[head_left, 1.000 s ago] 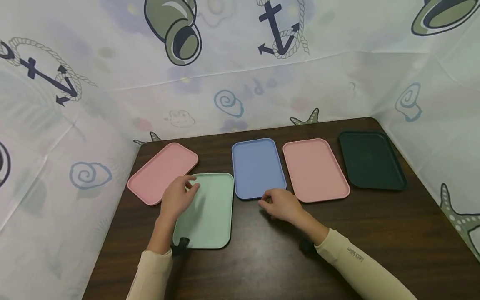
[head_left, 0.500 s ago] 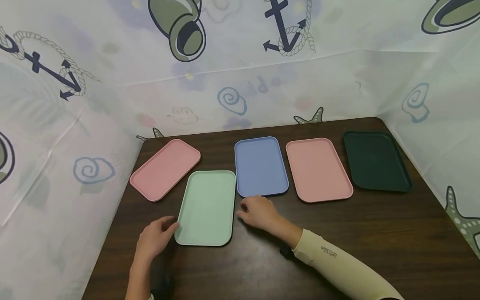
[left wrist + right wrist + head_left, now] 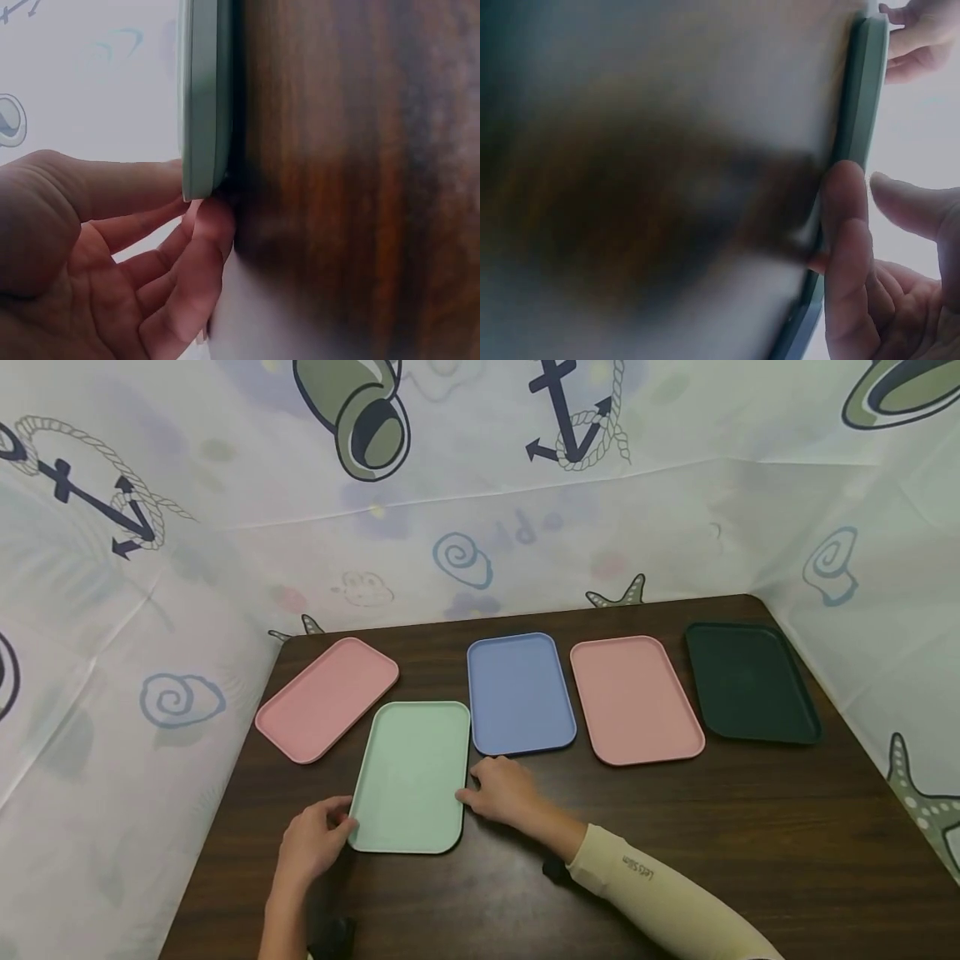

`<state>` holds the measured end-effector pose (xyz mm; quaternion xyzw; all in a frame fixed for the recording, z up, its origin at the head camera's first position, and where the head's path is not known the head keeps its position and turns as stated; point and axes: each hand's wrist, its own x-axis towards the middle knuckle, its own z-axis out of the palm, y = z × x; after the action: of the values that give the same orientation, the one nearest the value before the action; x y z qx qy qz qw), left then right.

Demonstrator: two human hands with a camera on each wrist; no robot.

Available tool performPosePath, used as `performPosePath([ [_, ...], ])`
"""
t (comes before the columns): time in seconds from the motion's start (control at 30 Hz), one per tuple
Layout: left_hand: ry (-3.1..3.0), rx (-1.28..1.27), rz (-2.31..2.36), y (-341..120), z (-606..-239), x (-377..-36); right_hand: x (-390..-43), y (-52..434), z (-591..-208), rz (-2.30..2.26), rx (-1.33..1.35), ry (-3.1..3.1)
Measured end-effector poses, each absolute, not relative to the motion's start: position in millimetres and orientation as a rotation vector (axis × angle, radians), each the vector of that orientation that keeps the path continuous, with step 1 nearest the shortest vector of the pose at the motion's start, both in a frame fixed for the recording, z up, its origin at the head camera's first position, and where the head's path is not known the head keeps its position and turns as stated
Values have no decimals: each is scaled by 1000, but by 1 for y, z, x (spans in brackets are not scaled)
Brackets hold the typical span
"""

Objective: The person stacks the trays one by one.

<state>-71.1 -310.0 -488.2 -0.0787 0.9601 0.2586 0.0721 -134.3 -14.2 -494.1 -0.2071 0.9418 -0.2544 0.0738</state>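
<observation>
A light green tray (image 3: 412, 777) lies in front of the other trays, between my two hands. At its lower left edge my left hand (image 3: 311, 843) pinches the rim, thumb on top and fingers curled beneath, as the left wrist view shows with the tray's side (image 3: 204, 97). My right hand (image 3: 502, 793) is at the tray's right edge, the index finger (image 3: 845, 187) against the outer side wall and the thumb (image 3: 904, 202) over the rim. Just beyond the right hand lies a blue tray (image 3: 521, 693), its near edge close to the fingers.
A pink tray (image 3: 326, 702) lies slanted at the back left of the dark wooden table (image 3: 637, 835). Right of the blue tray are another pink tray (image 3: 637, 702) and a dark green tray (image 3: 752, 683). A printed white curtain (image 3: 465, 493) encloses the table's back and sides.
My left hand has come down from over the green tray's upper left part to its lower left edge. The right hand has moved left from below the blue tray to the green tray's right edge.
</observation>
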Motion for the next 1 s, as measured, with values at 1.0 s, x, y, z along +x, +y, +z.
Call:
performPosePath([
  [1.0, 2674, -424, 1336, -298, -498, -35, -131, -15, -495, -987, -719, 2757],
])
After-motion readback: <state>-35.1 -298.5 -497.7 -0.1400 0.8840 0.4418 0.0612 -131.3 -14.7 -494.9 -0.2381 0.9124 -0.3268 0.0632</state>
